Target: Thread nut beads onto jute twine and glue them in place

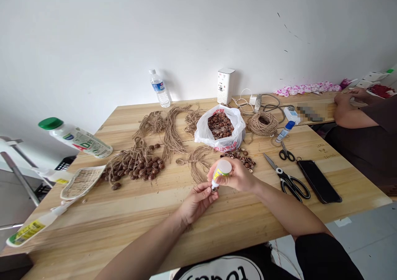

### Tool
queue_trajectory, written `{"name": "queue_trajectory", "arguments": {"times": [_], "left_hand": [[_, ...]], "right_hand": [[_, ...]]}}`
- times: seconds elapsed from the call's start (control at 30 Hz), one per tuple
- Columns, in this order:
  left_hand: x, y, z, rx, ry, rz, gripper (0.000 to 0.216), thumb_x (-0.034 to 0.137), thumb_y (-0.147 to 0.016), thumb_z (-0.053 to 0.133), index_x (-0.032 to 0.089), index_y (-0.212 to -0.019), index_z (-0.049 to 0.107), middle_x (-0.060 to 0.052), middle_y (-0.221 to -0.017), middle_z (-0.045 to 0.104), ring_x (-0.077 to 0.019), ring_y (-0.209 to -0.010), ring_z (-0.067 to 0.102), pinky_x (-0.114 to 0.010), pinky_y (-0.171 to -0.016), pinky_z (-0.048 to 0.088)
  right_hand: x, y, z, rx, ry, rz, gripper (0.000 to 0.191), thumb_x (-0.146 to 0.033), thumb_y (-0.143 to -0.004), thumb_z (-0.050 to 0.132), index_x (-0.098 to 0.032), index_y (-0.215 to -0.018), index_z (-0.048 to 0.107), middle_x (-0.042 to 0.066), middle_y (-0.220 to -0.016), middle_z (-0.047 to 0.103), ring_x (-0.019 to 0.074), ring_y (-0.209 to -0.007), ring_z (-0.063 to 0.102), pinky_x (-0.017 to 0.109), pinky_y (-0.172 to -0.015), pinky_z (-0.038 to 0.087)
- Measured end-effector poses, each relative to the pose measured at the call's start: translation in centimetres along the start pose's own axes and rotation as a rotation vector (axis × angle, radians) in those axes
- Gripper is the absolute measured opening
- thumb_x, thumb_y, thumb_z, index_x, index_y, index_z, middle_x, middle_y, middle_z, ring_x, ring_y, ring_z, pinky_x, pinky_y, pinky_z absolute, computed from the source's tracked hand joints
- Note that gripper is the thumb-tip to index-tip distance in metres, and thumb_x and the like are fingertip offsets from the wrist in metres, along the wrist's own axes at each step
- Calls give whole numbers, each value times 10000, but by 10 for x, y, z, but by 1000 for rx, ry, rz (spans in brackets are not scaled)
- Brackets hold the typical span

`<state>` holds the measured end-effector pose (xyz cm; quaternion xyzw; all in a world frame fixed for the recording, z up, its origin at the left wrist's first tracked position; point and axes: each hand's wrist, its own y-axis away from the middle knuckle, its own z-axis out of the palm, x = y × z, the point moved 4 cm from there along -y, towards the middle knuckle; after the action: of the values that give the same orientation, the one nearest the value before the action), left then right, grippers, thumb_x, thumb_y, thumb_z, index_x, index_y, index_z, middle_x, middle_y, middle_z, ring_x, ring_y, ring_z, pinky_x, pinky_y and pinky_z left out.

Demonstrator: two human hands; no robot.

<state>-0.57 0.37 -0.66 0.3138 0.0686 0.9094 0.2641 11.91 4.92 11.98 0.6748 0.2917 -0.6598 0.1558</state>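
My right hand (240, 175) is closed round a small white glue bottle (221, 171) with a yellow label, tipped nozzle-down. Just below it, my left hand (197, 201) pinches something small and brown at the nozzle; I cannot make out what it is. Both hands hover over the wooden table (130, 226) near its front. Behind them lie loose jute cords (198, 161), a few scattered nut shells (243, 156) and a white plastic bag of shells (221, 128).
Shells strung on cords (139, 166) lie at the left by a woven fan (81, 181) and two bottles (79, 139). Scissors (287, 180), a phone (319, 180), a twine coil (263, 123) and a water bottle (159, 88) sit further off. Another person's arms (349, 106) rest at the far right.
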Motion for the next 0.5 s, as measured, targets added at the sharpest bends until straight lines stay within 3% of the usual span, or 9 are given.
{"name": "queue_trajectory", "arguments": {"times": [0.33,0.5], "left_hand": [[-1,0,-2,4,-10,0,198,139,-669,746,121,-862,709,-67,-832,708,-129,-729,643,-281,-770,504],[1,-1,1,1,-11,1,168,143,-660,752,117,-821,712,-64,-817,707,-125,-713,639,-277,-759,509]], "right_hand": [[1,-1,-4,63,9,40,351,-422,-688,729,-126,-855,637,69,-789,674,171,-717,619,262,-621,487],[0,-1,0,30,1,9,323,-397,-701,725,-123,-851,643,73,-812,678,167,-724,620,270,-652,490]]}}
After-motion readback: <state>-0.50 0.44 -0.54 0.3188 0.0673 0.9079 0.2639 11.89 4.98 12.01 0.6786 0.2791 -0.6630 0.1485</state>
